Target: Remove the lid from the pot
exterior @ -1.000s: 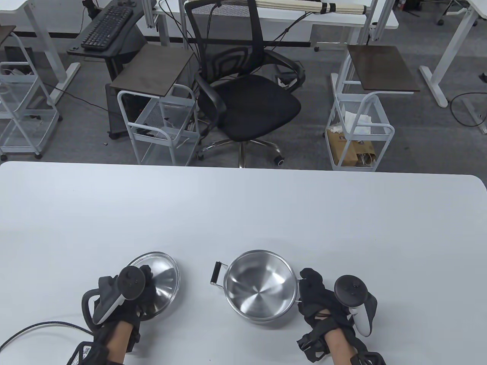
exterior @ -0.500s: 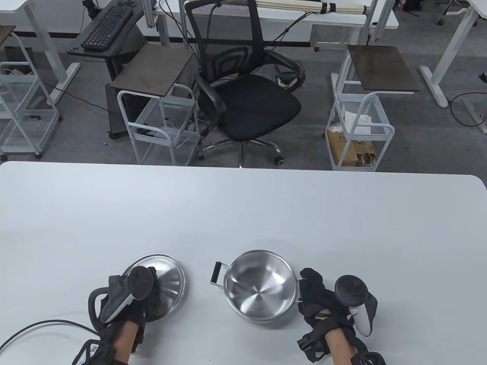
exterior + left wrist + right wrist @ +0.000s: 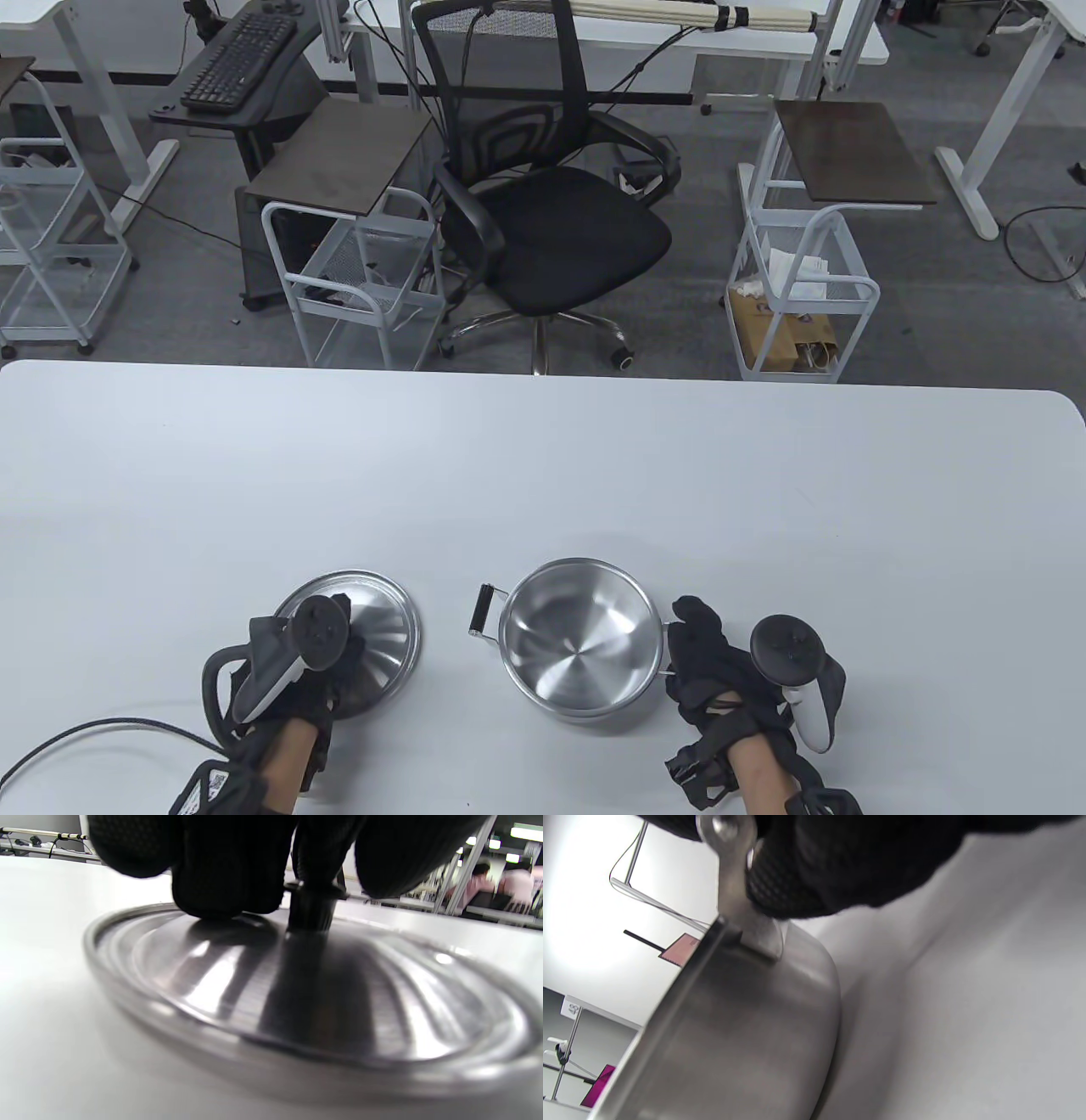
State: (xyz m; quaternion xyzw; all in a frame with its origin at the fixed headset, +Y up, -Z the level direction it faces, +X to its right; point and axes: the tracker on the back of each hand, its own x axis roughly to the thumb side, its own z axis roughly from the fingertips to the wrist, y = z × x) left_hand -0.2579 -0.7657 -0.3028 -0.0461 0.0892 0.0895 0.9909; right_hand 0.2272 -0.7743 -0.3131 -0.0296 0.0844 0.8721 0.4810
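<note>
The steel pot (image 3: 580,645) stands open on the white table near the front edge. Its lid (image 3: 386,628) lies flat on the table to the pot's left. My left hand (image 3: 327,658) is over the lid, and in the left wrist view my gloved fingers (image 3: 229,861) pinch the lid's black knob (image 3: 312,906). My right hand (image 3: 708,662) grips the pot's right side handle; the right wrist view shows the handle's metal bracket (image 3: 742,899) under my fingers (image 3: 840,861), beside the pot wall (image 3: 734,1043). The pot's left handle (image 3: 484,609) is free.
The table (image 3: 543,458) stretches wide behind the pot and lid. A black cable (image 3: 93,730) trails from my left wrist to the table's left front edge. An office chair (image 3: 551,221) and wire carts stand beyond the far edge.
My left hand has lowered the lid from a tilt to lie flat on the table and shifted it slightly right, toward the pot. My right hand and the pot have stayed put.
</note>
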